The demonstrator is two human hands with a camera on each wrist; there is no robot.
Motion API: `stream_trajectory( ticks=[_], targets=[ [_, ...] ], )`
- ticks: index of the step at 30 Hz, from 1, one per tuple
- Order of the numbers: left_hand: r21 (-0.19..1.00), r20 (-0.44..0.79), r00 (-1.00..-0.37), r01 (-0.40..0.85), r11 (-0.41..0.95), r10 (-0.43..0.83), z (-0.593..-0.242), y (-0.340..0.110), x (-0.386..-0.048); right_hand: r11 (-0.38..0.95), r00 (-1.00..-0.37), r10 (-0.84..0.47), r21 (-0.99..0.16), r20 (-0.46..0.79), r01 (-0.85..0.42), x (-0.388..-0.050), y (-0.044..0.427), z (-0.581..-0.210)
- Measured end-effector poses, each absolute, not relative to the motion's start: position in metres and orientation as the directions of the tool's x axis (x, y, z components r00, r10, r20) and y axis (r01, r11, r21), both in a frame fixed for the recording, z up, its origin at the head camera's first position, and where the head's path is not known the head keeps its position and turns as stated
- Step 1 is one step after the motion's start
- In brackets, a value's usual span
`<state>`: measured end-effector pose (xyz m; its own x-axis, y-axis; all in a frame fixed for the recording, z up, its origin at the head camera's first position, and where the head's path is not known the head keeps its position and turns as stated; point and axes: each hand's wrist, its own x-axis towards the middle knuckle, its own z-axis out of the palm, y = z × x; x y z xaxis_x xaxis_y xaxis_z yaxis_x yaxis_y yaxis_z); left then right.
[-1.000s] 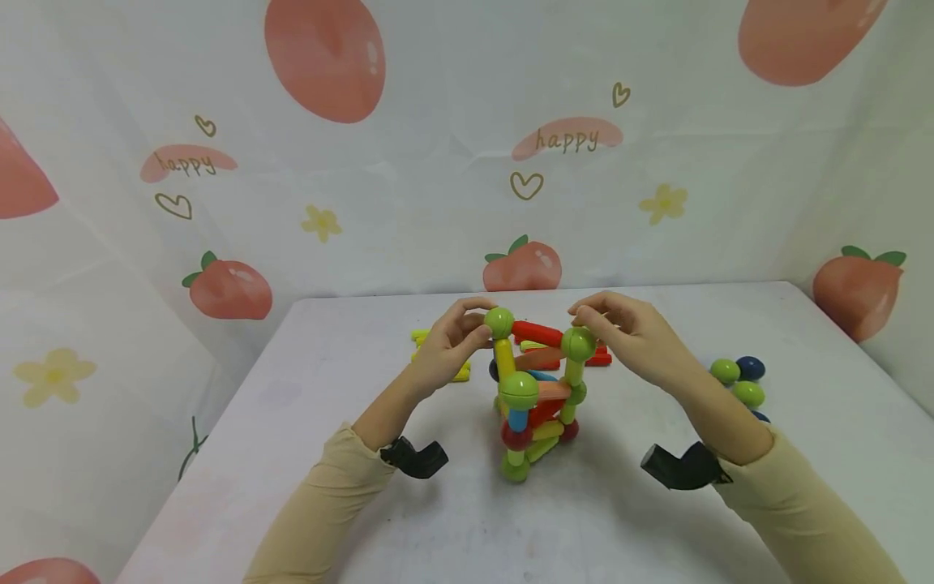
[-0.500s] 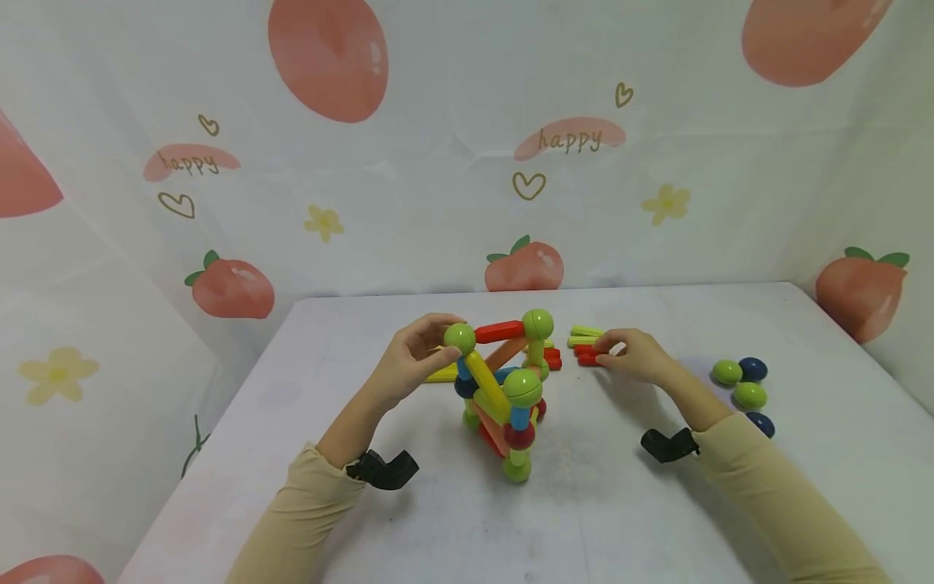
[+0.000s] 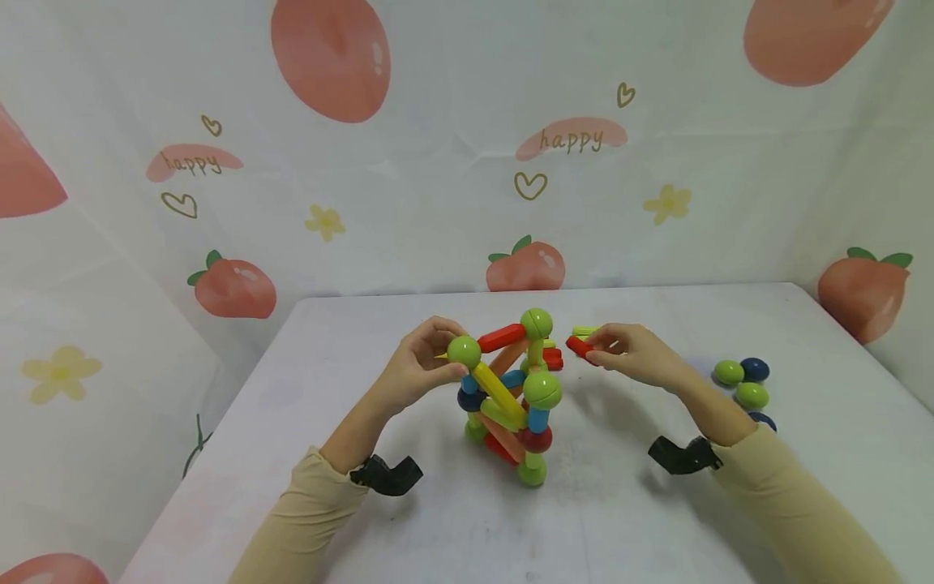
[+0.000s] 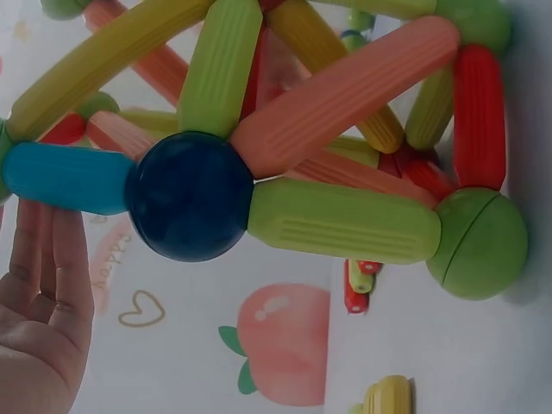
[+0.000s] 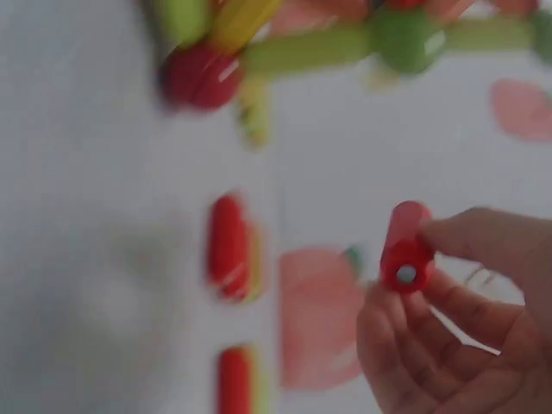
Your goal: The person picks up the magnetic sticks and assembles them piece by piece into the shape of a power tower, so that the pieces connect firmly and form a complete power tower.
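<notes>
A frame built of coloured magnetic rods and balls (image 3: 500, 395) stands on the table in the head view. My left hand (image 3: 414, 369) holds its upper left green ball (image 3: 464, 352) between thumb and fingers. In the left wrist view, the fingers (image 4: 71, 276) lie by a blue rod (image 4: 73, 178), which joins a dark blue ball (image 4: 191, 197); the held ball is mostly cut off there. Right of the frame, my right hand (image 3: 633, 354) pinches a red magnetic rod (image 3: 580, 348) above the table. The right wrist view shows this rod (image 5: 405, 226) end-on, with a metal tip.
Green rods (image 3: 585, 332) and red rods (image 3: 553, 358) lie behind the frame. Yellow rods (image 4: 390, 397) show in the left wrist view. To the right are several loose green and dark blue balls (image 3: 751, 396). A printed cloth (image 3: 409, 178) hangs behind the table (image 3: 350, 324).
My right hand has left the frame's right side, reached to the loose rods and lifted a red one. The frame has turned and shifted left, with my left hand on its green ball.
</notes>
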<state>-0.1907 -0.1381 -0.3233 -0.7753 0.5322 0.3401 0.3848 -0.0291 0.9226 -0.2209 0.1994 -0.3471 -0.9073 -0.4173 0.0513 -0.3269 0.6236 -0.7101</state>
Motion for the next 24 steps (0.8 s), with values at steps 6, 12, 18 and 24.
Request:
stream_trajectory(
  ticks=[6, 12, 18, 24],
  targets=[
    [0.912, 0.367, -0.750, 0.408, -0.051, 0.550, -0.322, -0.132, -0.187, 0.356, -0.847, -0.512, -0.862, 0.144, -0.361, -0.185, 0.185, -0.308],
    [0.902, 0.370, -0.743, 0.432, -0.023, 0.558, -0.322, -0.127, -0.183, 0.195, -0.805, -0.548, -0.900, 0.229, -0.389, -0.167, 0.170, -0.298],
    [0.903, 0.358, -0.745, 0.429, -0.006, 0.563, -0.322, -0.124, -0.182, 0.228, -0.813, -0.541, -0.893, 0.215, -0.388, -0.163, 0.161, -0.298],
    [0.894, 0.378, -0.735, 0.447, -0.018, 0.563, -0.323, -0.123, -0.182, 0.240, -0.779, -0.584, -0.867, 0.231, -0.437, -0.158, 0.162, -0.295]
  ],
)
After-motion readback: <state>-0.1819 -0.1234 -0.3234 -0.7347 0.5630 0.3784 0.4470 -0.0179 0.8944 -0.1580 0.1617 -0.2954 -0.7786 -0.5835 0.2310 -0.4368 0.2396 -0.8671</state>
